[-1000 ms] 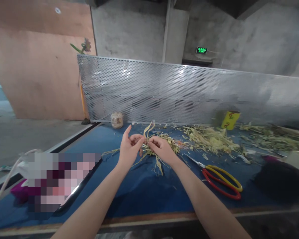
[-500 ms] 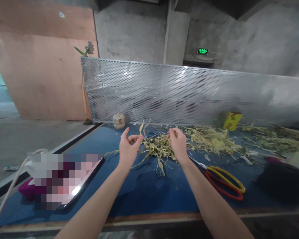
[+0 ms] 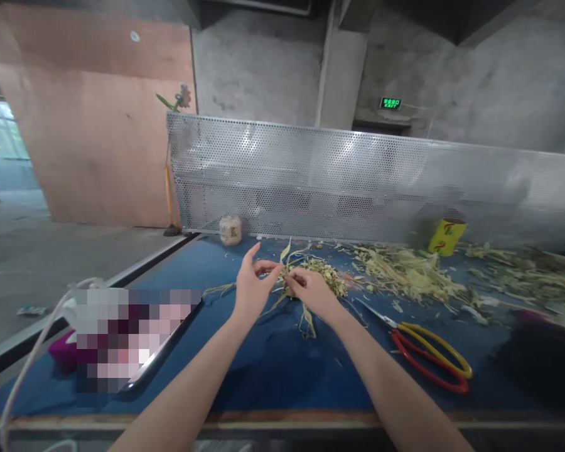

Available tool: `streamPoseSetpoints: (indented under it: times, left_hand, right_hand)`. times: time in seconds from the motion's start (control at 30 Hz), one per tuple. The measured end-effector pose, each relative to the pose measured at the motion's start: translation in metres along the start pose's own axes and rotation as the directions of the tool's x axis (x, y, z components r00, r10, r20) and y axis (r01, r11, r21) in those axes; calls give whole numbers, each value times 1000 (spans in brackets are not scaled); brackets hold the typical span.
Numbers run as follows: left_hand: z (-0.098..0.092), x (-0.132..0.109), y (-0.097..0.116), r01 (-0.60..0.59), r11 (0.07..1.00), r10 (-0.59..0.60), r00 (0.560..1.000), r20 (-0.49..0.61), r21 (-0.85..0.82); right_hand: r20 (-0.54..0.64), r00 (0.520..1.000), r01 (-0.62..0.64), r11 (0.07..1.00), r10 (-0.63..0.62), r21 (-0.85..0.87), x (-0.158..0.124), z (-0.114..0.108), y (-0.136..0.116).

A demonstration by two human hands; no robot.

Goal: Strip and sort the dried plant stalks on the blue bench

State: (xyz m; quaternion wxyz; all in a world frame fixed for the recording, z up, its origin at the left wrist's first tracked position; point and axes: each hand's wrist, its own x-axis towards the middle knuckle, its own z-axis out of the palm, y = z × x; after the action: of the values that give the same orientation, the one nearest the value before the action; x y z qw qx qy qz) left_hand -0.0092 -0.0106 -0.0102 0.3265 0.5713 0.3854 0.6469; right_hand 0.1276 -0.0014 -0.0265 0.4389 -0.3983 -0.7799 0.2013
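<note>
My left hand (image 3: 255,282) pinches a dried, pale yellow-green plant strand (image 3: 286,251) between thumb and fingertips, its upper end sticking up. Close against it, my right hand (image 3: 314,294) has its fingers drawn together at the same strand; whether it grips the strand itself is hard to see. Behind and under both hands lies a small pile of dried plant pieces (image 3: 332,274), partly covered by the right hand. A few long strands (image 3: 307,323) trail from it toward me. Scissors (image 3: 430,355) with one yellow and one red handle rest right of my right forearm.
On the blue tabletop (image 3: 263,370), a tablet-like device (image 3: 169,342) with a blurred screen lies left. Looser plant heaps (image 3: 405,273) spread right, near a yellow box-like container (image 3: 447,237). A whitish jar (image 3: 230,230) stands before a perforated metal panel (image 3: 282,176). A cable (image 3: 32,351) runs at far left.
My right hand has moved left from the pile's far side to meet my left hand at the strand. The whole view has shifted slightly.
</note>
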Motion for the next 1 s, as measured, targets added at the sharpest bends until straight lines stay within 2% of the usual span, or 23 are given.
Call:
streamPoseSetpoints:
  times: [0.1, 0.3, 0.4, 0.5, 0.67, 0.9, 1.0]
  left_hand:
    - [1, 0, -1, 6, 1000, -6, 1000, 9, -13]
    - [3, -1, -1, 37, 995, -30, 996, 78, -94]
    - [3, 0, -2, 31, 994, -20, 995, 99, -105]
    - [2, 0, -3, -8, 998, 15, 994, 106, -65]
    - [2, 0, -6, -7, 998, 21, 966, 257, -55]
    - [1, -2, -4, 2, 996, 18, 974, 227, -85]
    - [2, -3, -4, -25, 997, 42, 972, 231, -73]
  right_hand:
    - [-14, 1000, 1, 999, -1, 35, 1, -5, 0]
    - [-43, 999, 6, 989, -12, -147, -1, -9, -5]
    - [-31, 999, 15, 984, -21, -180, -2, -8, -4]
    - [36, 999, 29, 996, -26, -85, -2, -8, -1]
    - [65, 998, -28, 991, 20, 129, 0, -7, 2]
    - [169, 974, -209, 884, 150, 418, 2, -3, -7]
    - [139, 985, -144, 912, 97, 385, 1, -4, -6]
